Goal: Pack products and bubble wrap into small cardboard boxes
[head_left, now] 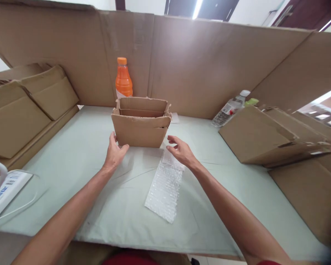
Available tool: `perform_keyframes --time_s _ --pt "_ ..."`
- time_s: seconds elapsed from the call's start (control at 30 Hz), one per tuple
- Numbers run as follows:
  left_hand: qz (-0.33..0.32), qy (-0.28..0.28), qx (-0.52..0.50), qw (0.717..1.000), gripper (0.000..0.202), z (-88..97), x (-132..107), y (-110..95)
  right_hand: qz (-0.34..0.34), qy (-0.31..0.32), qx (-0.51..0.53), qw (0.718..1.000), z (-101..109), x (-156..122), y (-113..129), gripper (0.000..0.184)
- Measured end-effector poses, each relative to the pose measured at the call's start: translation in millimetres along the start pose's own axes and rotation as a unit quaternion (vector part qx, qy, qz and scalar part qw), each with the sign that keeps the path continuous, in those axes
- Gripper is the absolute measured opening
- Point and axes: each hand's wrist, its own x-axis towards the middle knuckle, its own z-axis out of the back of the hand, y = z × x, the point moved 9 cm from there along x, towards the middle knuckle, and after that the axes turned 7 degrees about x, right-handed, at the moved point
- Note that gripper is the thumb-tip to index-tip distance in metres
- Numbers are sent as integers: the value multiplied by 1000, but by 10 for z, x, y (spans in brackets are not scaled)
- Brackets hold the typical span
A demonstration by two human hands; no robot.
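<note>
A small open-topped cardboard box (140,132) stands upright on the pale cloth-covered table (85,191). At its lower left corner is my left hand (115,151), thumb spread from the fingers; whether it touches the box is hard to tell. My right hand (181,150) hovers just off the lower right corner, fingers curved and apart, holding nothing. Beneath it, a strip of clear bubble wrap (165,189) lies on the cloth, its far end partly covered by that hand. The inside bottom of the box is out of sight.
An orange drink bottle (124,81) stands behind the box. Cardboard boxes (16,114) line the left, and more boxes (259,136) sit at right beside a leaning clear bottle (228,110). A white power strip (8,191) with a cable lies front left. Cardboard panels (204,66) wall the back.
</note>
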Motion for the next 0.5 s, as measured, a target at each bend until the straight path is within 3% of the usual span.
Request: perform_keyframes --time_s 0.07,0.13,0.23,0.3,0.33,0.5 --pt "-33 3 51 998 84 84 -234 -68 33 7 -85 996 140 -212 -40 36" --pt "-141 50 135 980 78 49 -595 -241 82 46 -171 981 136 -454 -57 35" --pt "-318 247 210 891 70 -342 -1314 -398 110 94 -264 953 0 -662 -141 36" --pt "-366 350 228 832 67 -569 -1684 -369 92 97 -272 953 -62 -627 -198 29" --pt "-375 372 238 815 62 -646 -1787 -351 80 96 -263 957 -74 -571 -216 27" --pt "-405 323 311 797 24 -768 -1860 -401 57 148 -188 969 -36 -278 -193 22"
